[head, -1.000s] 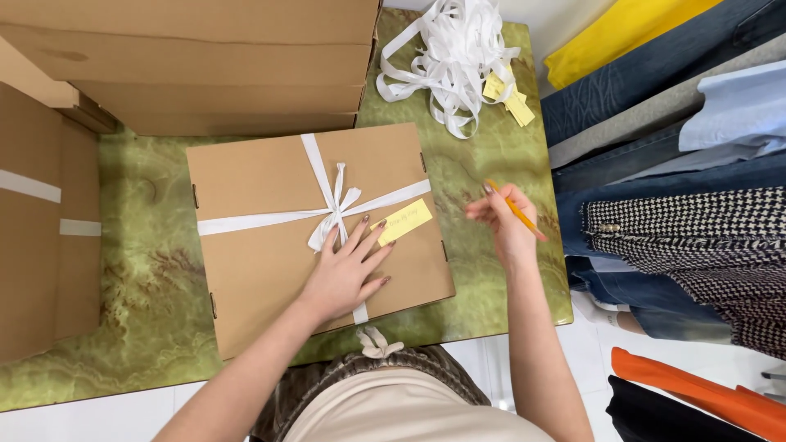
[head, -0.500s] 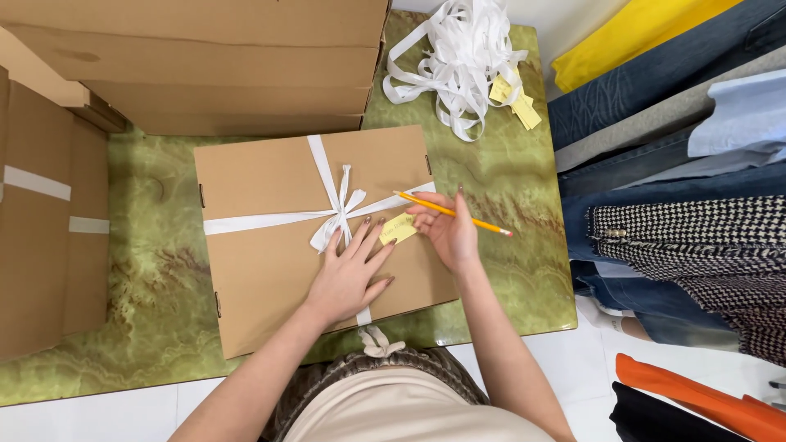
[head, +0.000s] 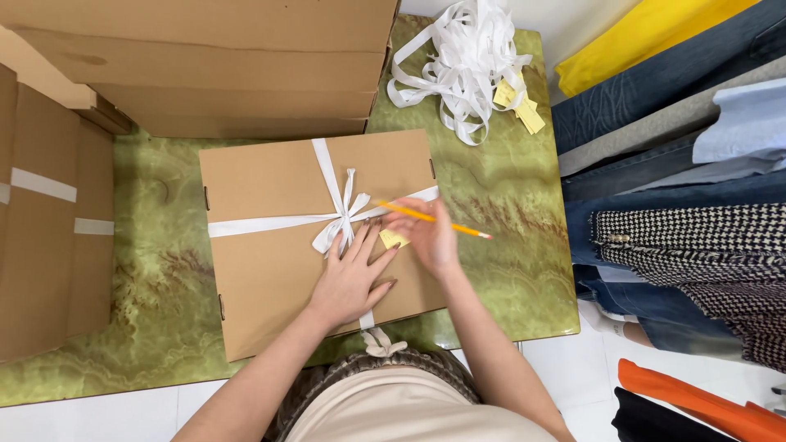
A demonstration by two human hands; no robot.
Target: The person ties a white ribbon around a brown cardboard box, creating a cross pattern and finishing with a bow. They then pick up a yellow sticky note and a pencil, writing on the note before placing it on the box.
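A flat brown cardboard box (head: pixel 270 270) lies on the green marbled table (head: pixel 508 196), tied crosswise with a white ribbon (head: pixel 340 214) that ends in a bow near the middle. My left hand (head: pixel 354 278) presses flat on the lid just below the bow. A yellow pencil (head: pixel 434 219) is in my right hand (head: pixel 430 237), which rests on the box's right part. A small yellow tag (head: pixel 393 239) sits between the two hands, partly hidden by fingers.
Large cardboard boxes (head: pixel 205 57) stand at the back and left. A heap of white ribbon (head: pixel 467 61) with yellow tags (head: pixel 520 106) lies at the far right corner. Folded and hanging clothes (head: pixel 679 188) line the right side.
My right hand with the pencil has moved left from the box's right edge onto the lid, over the yellow tag. The left hand stayed pressed below the bow.
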